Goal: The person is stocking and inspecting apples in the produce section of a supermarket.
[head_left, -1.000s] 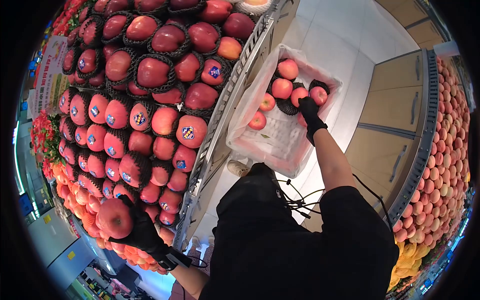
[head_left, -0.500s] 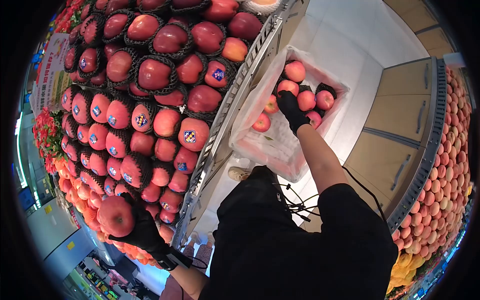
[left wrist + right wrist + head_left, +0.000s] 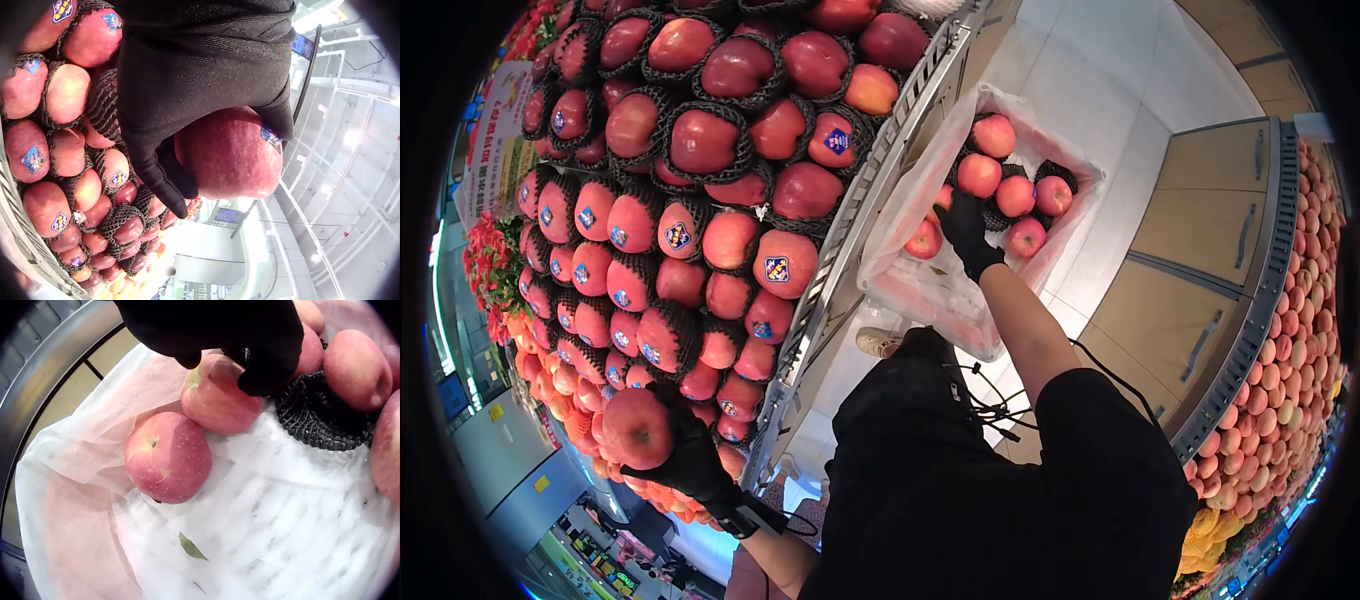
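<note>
Bare room along the crate's [image 3: 930, 312] near side, left wall close beside the display rail [image 3: 915, 115]! Near left, the large apple [image 3: 637, 429] sits in my left hand [image 3: 697, 462], fingers curled round it; my right hand [image 3: 968, 235] spans a crate apple [image 3: 220, 407], grip unclear.

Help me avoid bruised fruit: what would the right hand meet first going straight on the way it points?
Probably the apple directly before the right hand; its fingers overlap that apple in view and may be touching it; depth is unclear.
</note>
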### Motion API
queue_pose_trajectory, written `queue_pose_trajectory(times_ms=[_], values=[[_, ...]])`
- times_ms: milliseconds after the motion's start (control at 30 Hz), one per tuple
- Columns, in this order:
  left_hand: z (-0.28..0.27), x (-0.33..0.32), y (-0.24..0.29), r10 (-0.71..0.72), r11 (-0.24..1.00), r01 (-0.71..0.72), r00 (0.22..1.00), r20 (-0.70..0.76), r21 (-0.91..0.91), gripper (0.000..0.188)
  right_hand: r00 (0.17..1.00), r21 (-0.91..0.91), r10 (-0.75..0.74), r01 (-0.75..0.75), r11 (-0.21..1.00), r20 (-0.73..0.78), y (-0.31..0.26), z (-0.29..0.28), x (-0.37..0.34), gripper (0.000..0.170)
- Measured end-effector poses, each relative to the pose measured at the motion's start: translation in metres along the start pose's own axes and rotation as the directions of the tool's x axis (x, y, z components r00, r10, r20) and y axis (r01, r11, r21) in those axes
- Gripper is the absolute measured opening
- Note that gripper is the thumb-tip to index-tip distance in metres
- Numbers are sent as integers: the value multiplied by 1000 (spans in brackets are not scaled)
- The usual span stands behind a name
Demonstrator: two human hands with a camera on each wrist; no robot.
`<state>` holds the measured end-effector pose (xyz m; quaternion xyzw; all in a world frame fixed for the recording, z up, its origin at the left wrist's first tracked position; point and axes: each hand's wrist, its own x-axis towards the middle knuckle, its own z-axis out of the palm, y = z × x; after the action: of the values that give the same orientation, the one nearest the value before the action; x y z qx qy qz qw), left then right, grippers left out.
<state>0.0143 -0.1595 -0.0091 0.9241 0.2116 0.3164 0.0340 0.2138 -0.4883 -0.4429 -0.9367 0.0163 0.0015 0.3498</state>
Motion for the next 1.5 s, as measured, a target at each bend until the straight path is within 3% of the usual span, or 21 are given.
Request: queue_pose_trajectory(times_ms=[67, 100, 167, 200, 267, 333, 433, 500, 567, 633, 667, 767, 867, 900, 1000, 1100, 1200, 1300, 1400, 1500], values=[[3, -1, 11, -46, 989, 45, 999, -4, -138, 48, 995, 59, 0, 6, 998, -95, 8, 14, -7, 43], [3, 1, 9, -17, 996, 18, 1000, 9, -91, 49, 990, 89, 3, 10, 996, -144, 10, 19, -9, 45], [3, 6, 4, 40, 999, -40, 999, 37, 4, 52, 967, 451, 207, -120, 885, -150, 13, 31, -4, 48], [-1, 8, 11, 51, 997, -46, 995, 83, -57, 48, 945, 611, 304, -169, 773, -123, 10, 30, 0, 50], [-8, 11, 23, 58, 991, -41, 989, 134, -125, 43, 901, 683, 397, -400, 611, 173, 10, 22, 3, 57], [1, 8, 14, 20, 995, -12, 996, 91, -94, 44, 866, 703, 396, -486, 520, 306, 18, 27, 4, 62], [7, 4, 8, -10, 995, 12, 1000, 29, -95, 45, 903, 742, 340, -414, 528, 262, 29, 44, 6, 65], [7, 4, 9, -40, 989, 48, 997, 61, -140, 45, 916, 750, 330, -382, 540, 229, 29, 44, 5, 66], [4, 6, 12, -93, 976, 119, 985, 142, -183, 46, 888, 780, 406, -407, 475, 216, 24, 44, 2, 66], [8, 6, 19, -22, 994, 31, 996, 82, -107, 40, 845, 772, 464, -474, 423, 265, 28, 51, 0, 68], [9, 6, 22, 17, 998, -13, 998, 53, -69, 37, 816, 747, 484, -529, 403, 317, 35, 57, 0, 69], [13, 4, 21, -34, 995, 37, 999, 38, -90, 41, 742, 644, 452, -663, 383, 495, 49, 48, -2, 63], [14, -2, -3, -89, 995, 94, 989, 121, -41, 65, 696, 593, 445, -716, 368, 564, 37, 25, -5, 57], [16, -3, -5, -89, 995, 93, 988, 127, -28, 65, 685, 587, 455, -726, 358, 569, 31, 17, -5, 56], [20, -4, -4, -81, 996, 85, 991, 110, -30, 64, 748, 703, 294, -662, 260, 595, 22, 0, -3, 57], [29, -1, 9, -66, 994, 69, 997, 40, -88, 63, 747, 727, 277, -660, 190, 605, 21, -5, -4, 58], [29, 3, 22, -39, 998, 41, 999, 35, -52, 61, 621, 572, 295, -784, 241, 727, 20, -11, -5, 57], [28, 4, 25, -34, 999, 34, 997, 67, -9, 60, 577, 530, 259, -816, 231, 775, 31, 2, -11, 57], [25, 5, 15, -45, 999, 43, 988, 148, 16, 60, 591, 579, 370, -800, 155, 717, 39, 20, -23, 56], [24, 7, 17, -63, 996, 70, 988, 138, -50, 63, 633, 638, 522, -743, 202, 572, 41, 23, -29, 51]])
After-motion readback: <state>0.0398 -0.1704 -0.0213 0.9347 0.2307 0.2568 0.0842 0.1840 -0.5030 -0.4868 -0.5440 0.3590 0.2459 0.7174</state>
